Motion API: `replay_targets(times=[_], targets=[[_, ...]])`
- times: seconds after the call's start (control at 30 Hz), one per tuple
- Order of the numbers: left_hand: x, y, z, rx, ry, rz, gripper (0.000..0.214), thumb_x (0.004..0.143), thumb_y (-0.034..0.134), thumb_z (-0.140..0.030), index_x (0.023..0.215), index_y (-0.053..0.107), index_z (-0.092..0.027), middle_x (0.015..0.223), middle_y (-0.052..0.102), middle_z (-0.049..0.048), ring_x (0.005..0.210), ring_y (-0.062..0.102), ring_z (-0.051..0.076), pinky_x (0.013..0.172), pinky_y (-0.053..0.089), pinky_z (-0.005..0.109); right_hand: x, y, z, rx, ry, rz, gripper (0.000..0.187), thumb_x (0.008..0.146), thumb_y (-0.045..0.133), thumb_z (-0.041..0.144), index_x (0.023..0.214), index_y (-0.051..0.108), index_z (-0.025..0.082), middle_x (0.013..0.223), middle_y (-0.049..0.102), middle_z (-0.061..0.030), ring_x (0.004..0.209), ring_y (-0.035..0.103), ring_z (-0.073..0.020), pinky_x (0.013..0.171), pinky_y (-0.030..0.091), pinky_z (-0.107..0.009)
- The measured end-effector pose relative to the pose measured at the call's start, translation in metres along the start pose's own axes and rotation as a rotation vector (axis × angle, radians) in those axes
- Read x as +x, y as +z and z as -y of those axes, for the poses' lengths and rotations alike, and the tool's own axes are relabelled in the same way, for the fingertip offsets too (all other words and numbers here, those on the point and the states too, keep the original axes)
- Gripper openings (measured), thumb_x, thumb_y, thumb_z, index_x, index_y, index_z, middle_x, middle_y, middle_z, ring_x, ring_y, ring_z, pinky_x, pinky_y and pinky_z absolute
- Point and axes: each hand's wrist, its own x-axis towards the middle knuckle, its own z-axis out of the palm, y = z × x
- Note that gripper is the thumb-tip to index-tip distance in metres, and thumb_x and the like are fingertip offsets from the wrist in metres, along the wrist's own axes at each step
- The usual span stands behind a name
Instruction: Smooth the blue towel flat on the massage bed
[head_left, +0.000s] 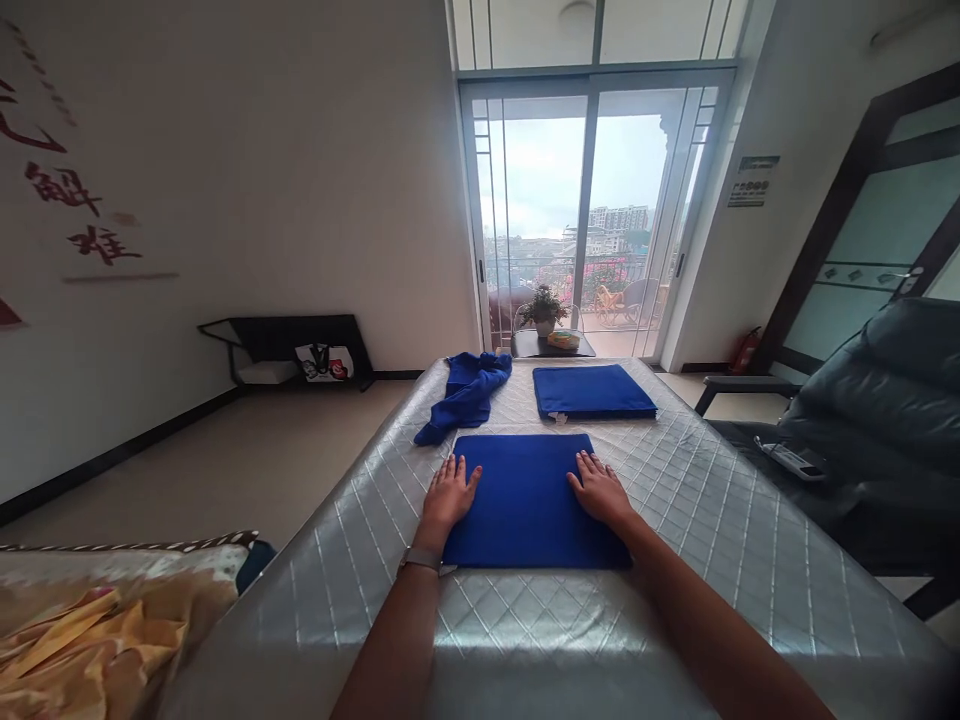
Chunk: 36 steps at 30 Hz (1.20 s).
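Note:
A flat blue cloth piece (529,510), roughly rectangular, lies in front of me on the silver quilted table cover (525,610). My left hand (450,490) rests flat at its left edge, fingers stretched out. At the right edge, my right hand (598,487) also lies flat, fingers extended and pressing on the cloth. Neither hand grips anything. Beyond it, to the right, sits a neat stack of blue cloth (594,391) with a small white tag at its front. A crumpled blue cloth (466,395) lies at the far left of the table.
Past the table's far edge stands a chair (534,344) with a potted plant (545,308). A dark leather armchair (885,430) holding a white power strip (791,460) is at the right. Yellowish fabric (97,640) lies at the lower left.

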Motion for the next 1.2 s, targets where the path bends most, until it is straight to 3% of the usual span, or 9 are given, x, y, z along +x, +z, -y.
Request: replay_targets(times=[0.37, 0.6, 0.93, 1.2], targets=[[-0.001, 0.002, -0.002, 0.012, 0.03, -0.055, 0.079, 0.1, 0.015, -0.06, 0.153, 0.034, -0.005, 0.16, 0.03, 0.0223, 0.149, 0.029, 0.03, 0.12, 0.024, 0.045, 0.005, -0.007, -0.003, 0.009, -0.006, 0.04, 0.07, 0.101, 0.022, 0.052, 0.159, 0.022, 0.011, 0.166, 0.018, -0.0064, 0.153, 0.013, -0.0216, 0.123, 0.012, -0.04], [-0.002, -0.006, -0.005, -0.001, 0.004, -0.006, 0.082, 0.1, 0.015, -0.062, 0.154, 0.028, -0.002, 0.16, 0.027, 0.024, 0.15, 0.027, 0.03, 0.12, 0.024, 0.041, 0.034, -0.02, 0.002, -0.014, -0.037, 0.02, 0.067, 0.103, 0.021, 0.048, 0.158, 0.023, 0.01, 0.166, 0.017, -0.008, 0.153, 0.009, -0.0191, 0.122, 0.01, -0.036], [-0.001, -0.006, -0.006, 0.023, 0.011, -0.016, 0.083, 0.1, 0.019, -0.063, 0.155, 0.026, -0.002, 0.159, 0.029, 0.0256, 0.149, 0.029, 0.032, 0.119, 0.025, 0.042, 0.054, 0.002, -0.001, -0.012, 0.018, -0.057, 0.071, 0.102, 0.018, 0.05, 0.159, 0.02, 0.009, 0.166, 0.016, -0.0067, 0.153, 0.009, -0.0181, 0.123, 0.008, -0.036], [0.0, 0.001, -0.002, 0.017, 0.012, -0.06, 0.082, 0.1, 0.022, -0.063, 0.153, 0.031, -0.001, 0.157, 0.035, 0.0244, 0.146, 0.034, 0.031, 0.119, 0.028, 0.043, 0.058, -0.004, -0.005, 0.034, 0.009, 0.001, 0.07, 0.103, 0.017, 0.049, 0.159, 0.018, 0.006, 0.166, 0.013, -0.0095, 0.153, 0.009, -0.0184, 0.122, 0.008, -0.034]])
